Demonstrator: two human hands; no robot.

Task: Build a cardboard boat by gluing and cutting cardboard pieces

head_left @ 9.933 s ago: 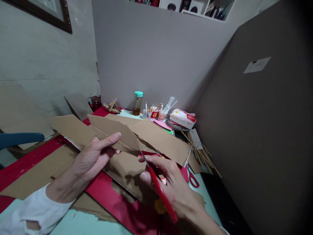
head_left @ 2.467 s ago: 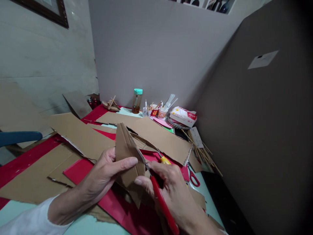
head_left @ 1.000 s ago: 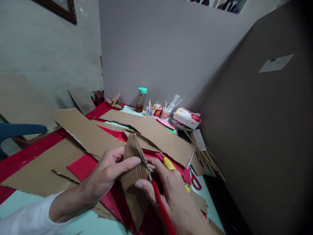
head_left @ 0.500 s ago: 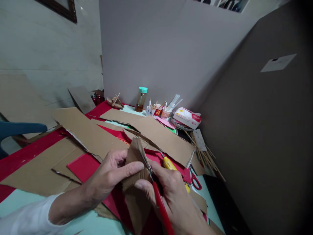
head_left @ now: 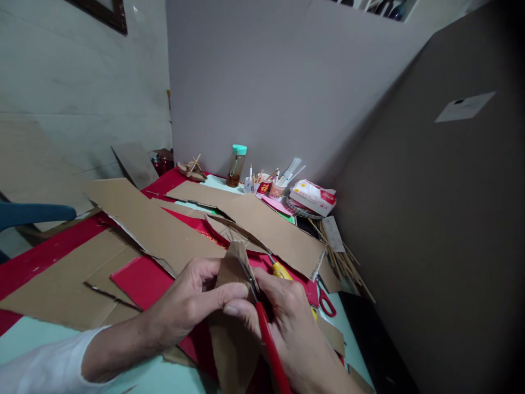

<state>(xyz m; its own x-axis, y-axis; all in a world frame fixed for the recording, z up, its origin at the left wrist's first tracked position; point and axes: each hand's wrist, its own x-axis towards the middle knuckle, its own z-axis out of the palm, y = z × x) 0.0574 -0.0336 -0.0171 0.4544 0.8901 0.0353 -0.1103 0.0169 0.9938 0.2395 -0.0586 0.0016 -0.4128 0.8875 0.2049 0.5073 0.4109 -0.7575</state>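
Note:
A narrow strip of brown cardboard [head_left: 233,339] stands in front of me, tapering to a point at its top. My left hand [head_left: 197,298] pinches its left side, thumb across the front. Red-handled scissors [head_left: 268,339] are in my right hand [head_left: 287,320], their blades lying along the strip's right edge near the tip. My right thumb also presses on the cardboard, close to my left thumb. Part of the handles is hidden behind my right hand. Just beyond that hand lies a yellow-handled tool [head_left: 282,271].
Large cardboard sheets [head_left: 270,230] and red pieces [head_left: 141,282] cover much of the table. A second pair of scissors [head_left: 327,302] lies at right, near wooden sticks [head_left: 348,268]. A bottle [head_left: 237,167], cups of sticks [head_left: 278,190] and a tissue pack [head_left: 313,197] stand along the wall.
The cardboard strip's tip has dropped a little and tilted, and the scissor blades have shifted slightly with it. My two thumbs are now closer together. Both hands keep their hold.

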